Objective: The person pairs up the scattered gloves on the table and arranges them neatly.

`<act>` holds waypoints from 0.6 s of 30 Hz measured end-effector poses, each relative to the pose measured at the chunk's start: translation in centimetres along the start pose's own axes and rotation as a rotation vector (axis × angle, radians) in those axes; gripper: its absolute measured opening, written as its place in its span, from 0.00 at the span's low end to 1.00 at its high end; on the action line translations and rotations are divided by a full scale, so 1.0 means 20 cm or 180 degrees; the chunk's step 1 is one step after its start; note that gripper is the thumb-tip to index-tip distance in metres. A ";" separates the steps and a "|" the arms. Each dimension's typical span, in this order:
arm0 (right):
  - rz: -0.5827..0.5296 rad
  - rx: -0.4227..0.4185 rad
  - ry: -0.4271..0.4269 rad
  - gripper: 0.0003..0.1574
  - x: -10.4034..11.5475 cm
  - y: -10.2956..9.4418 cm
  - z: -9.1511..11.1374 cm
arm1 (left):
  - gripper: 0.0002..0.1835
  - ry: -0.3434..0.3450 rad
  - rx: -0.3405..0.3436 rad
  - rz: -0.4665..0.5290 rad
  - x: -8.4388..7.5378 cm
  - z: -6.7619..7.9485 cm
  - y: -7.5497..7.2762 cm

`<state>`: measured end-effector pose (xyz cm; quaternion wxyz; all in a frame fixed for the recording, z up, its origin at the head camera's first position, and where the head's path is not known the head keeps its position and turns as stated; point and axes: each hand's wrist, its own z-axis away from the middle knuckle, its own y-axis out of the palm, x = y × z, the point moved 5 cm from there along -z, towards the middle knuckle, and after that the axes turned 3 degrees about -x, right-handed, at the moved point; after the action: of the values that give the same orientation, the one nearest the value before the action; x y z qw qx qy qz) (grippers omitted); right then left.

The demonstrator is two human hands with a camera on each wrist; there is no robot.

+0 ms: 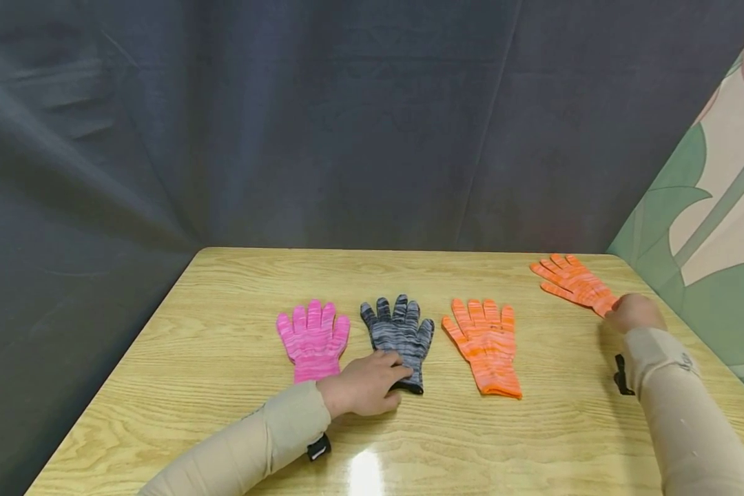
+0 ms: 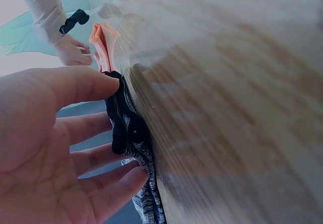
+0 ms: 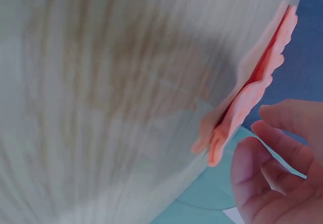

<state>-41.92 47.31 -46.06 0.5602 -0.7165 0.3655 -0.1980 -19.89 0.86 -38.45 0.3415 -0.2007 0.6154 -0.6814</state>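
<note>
A grey-and-black knit glove (image 1: 399,337) lies flat with its fingers pointing away from me. My left hand (image 1: 366,386) reaches over its cuff, with fingertips resting on the fabric and the thumb at the black edge (image 2: 118,123). Over at the far right, an orange glove (image 1: 573,281) lies at a slant. My right hand (image 1: 635,313) is by its cuff; in the right wrist view the loosely bent fingers (image 3: 247,168) are apart from the glove (image 3: 247,100). A pink glove (image 1: 314,337) sits left of the grey one, its cuff partly behind my left hand.
Between the grey glove and my right hand lies another orange glove (image 1: 486,348). All rest on a wood-grain table (image 1: 223,303). A dark curtain (image 1: 347,138) hangs behind it, and a leaf-patterned wall (image 1: 713,227) borders the right side.
</note>
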 end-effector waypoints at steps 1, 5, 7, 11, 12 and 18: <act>-0.0004 0.0010 0.0020 0.44 0.00 0.00 0.00 | 0.26 0.0002 -0.0003 -0.0005 0.00 0.00 0.00; 0.0053 -0.0028 -0.0003 0.45 -0.01 0.00 0.00 | 0.26 0.0006 -0.0018 -0.0001 0.00 0.00 0.00; 0.0055 -0.0063 -0.0011 0.45 0.00 0.01 0.01 | 0.26 0.0009 -0.0016 0.0026 0.00 0.00 0.00; -0.0017 -0.0016 0.0089 0.45 0.00 0.02 0.01 | 0.26 0.0019 -0.0012 0.0068 -0.01 0.01 0.01; -0.0054 0.0024 0.0147 0.45 0.00 0.02 0.01 | 0.26 0.0019 -0.0014 0.0072 -0.01 0.01 0.01; 0.1420 0.0202 0.0126 0.41 0.00 0.01 -0.01 | 0.26 0.0023 -0.0052 0.0037 0.00 0.00 0.01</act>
<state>-42.07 47.11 -46.30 0.6051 -0.5960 0.5194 -0.0946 -19.81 0.84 -38.60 0.3416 -0.1975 0.6234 -0.6751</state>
